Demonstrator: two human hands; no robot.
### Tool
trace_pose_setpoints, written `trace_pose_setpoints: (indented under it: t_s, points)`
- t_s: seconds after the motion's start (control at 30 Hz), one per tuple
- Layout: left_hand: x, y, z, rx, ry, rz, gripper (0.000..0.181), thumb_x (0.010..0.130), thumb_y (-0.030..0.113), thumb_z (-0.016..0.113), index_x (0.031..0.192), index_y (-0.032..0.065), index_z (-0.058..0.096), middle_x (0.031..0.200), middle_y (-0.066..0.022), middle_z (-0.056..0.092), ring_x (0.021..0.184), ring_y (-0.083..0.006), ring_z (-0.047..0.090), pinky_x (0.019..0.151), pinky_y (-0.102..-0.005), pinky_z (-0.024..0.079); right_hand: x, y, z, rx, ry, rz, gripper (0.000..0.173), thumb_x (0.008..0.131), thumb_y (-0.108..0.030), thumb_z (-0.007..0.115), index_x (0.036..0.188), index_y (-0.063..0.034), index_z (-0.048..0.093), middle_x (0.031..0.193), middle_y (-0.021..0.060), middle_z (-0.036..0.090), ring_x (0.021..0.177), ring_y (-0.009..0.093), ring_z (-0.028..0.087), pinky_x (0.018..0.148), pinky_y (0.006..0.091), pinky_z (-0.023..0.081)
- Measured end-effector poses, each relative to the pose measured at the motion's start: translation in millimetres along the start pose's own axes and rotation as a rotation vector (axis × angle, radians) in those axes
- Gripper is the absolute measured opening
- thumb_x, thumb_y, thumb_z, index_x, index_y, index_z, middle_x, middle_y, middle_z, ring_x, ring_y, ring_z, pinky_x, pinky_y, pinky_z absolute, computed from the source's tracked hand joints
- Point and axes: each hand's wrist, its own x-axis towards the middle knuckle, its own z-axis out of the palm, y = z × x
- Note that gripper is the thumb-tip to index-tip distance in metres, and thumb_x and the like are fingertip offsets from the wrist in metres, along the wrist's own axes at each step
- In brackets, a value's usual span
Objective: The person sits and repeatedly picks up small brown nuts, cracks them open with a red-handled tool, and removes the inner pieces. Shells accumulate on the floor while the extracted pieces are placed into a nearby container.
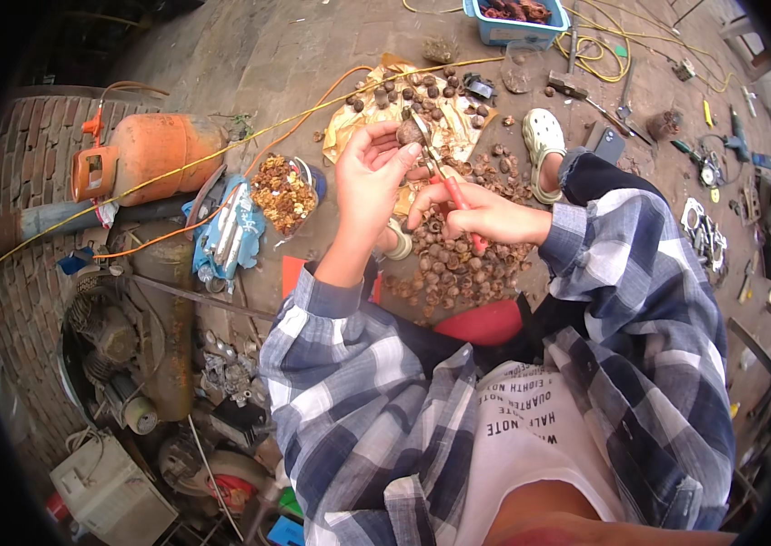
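Note:
Between the thumb and fingers of my left hand is a round brown walnut. My right hand grips the red handles of a pair of pliers, whose metal jaws lie right beside the nut; whether they touch it I cannot tell. Below my hands, a heap of cracked walnut shells covers the ground between my feet. Dark whole walnuts lie scattered on a crumpled golden sheet beyond my hands. To the left stands a clear tub of walnut kernels.
An orange gas cylinder lies at the left, with a yellow cord crossing above it. A blue basin stands at the far side. A hammer and a phone lie on the right, near my light clog.

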Motion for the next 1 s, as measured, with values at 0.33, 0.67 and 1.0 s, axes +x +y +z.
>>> trace_pose_setpoints:
  t_s: [0.33,0.67,1.0]
  points:
    - [6,-10,-2,0.257,0.042,0.233,0.035,0.076,-0.006,0.069,0.109,-0.0029,0.056,0.102,-0.0069,0.060,0.094,-0.0143,0.061,0.082,-0.0264,0.053,-2,-16,-1,0.055,0.030,0.039,0.027,0.075,-0.014,0.050,0.096,-0.0066,0.064,0.081,0.0008,0.057,0.055,0.005,0.048,0.046,0.0212,0.042]
    - [5,1,6,0.081,0.005,0.247,0.036,0.080,-0.009,0.065,0.114,-0.0049,0.052,0.109,-0.0118,0.060,0.100,-0.0166,0.060,0.088,-0.0278,0.050,8,19,-5,-0.198,0.177,-0.193,0.016,0.079,-0.013,0.050,0.083,-0.0035,0.061,0.086,0.0050,0.058,0.057,0.010,0.052,0.048,0.0242,0.045]
    - [8,-1,1,0.346,-0.025,0.223,0.031,0.076,-0.007,0.067,0.105,-0.0024,0.060,0.113,-0.0101,0.055,0.094,-0.0175,0.063,0.082,-0.0271,0.055,4,-4,-3,-0.017,-0.028,0.029,0.038,0.074,-0.013,0.048,0.107,-0.0034,0.066,0.071,0.0002,0.052,0.059,0.006,0.049,0.053,0.0201,0.043]
